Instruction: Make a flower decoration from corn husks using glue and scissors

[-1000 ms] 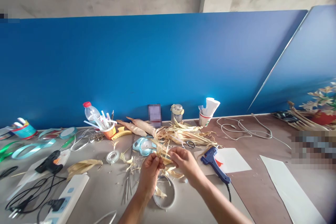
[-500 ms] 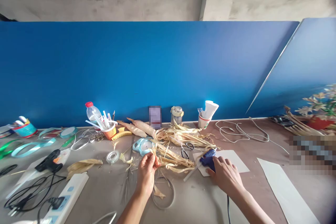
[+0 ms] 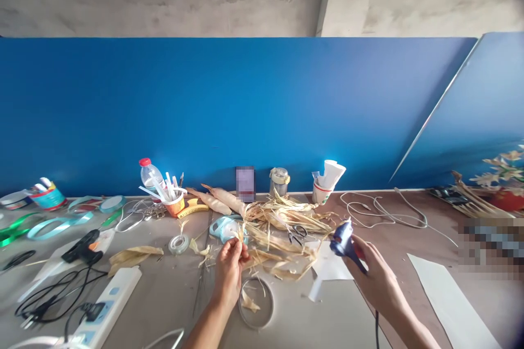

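Note:
My right hand (image 3: 374, 270) is wrapped round the handle of a blue glue gun (image 3: 343, 240), held up above a sheet of white paper (image 3: 333, 264). Its cord (image 3: 377, 327) hangs below the wrist. My left hand (image 3: 230, 267) pinches a small piece of dried corn husk (image 3: 240, 230) between thumb and fingertips. Behind that hand lies a light blue ribbon roll (image 3: 224, 228). A heap of dried corn husks (image 3: 286, 212) spreads between the hands, with scissors (image 3: 298, 233) lying on it. A wire ring (image 3: 272, 305) rests on the table below.
On the left are a black glue gun (image 3: 84, 248), a white power strip (image 3: 108, 305), a tape roll (image 3: 179, 244) and a cup of white sticks (image 3: 175, 206). At the back stand a jar (image 3: 279, 181) and a paper cup (image 3: 321, 193). A white cable (image 3: 382, 212) lies right.
My right hand has lifted the blue glue gun off the paper and turned it upward, moving a little right. The paper and nearby husks have shifted. My left hand stays nearly in place.

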Available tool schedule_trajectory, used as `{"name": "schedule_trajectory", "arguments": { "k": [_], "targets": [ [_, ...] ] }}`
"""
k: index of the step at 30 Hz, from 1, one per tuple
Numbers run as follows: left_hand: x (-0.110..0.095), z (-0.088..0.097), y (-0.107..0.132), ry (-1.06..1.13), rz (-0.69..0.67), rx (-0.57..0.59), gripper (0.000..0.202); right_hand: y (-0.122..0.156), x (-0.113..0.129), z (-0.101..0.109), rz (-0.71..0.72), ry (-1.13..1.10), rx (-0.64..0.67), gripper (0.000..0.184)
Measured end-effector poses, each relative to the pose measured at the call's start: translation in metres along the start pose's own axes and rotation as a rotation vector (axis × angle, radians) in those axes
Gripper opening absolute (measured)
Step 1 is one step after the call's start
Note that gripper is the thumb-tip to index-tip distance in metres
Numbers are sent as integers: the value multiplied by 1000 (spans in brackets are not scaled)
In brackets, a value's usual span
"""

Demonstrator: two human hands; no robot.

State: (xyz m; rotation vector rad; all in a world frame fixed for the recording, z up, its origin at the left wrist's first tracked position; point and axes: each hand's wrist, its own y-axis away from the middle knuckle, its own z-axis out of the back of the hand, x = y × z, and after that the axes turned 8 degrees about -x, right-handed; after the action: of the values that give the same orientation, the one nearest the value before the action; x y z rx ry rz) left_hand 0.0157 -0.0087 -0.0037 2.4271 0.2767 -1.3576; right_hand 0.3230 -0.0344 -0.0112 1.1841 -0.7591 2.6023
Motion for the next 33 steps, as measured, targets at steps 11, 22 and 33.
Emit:
{"name": "schedule_trajectory", "arguments": {
  "k": [11, 22, 33],
  "targets": [
    [0, 0, 0, 10, 8, 18, 23, -2, 43, -15, -366, -1007, 168, 32],
    [6, 2, 0, -7, 23, 114, 19, -6, 72, -23, -257, -1105, 398, 33],
    [-12, -2, 21, 10, 176, 519, 16, 12, 120, -27, 258, -515, 743, 17]
  ]
}}
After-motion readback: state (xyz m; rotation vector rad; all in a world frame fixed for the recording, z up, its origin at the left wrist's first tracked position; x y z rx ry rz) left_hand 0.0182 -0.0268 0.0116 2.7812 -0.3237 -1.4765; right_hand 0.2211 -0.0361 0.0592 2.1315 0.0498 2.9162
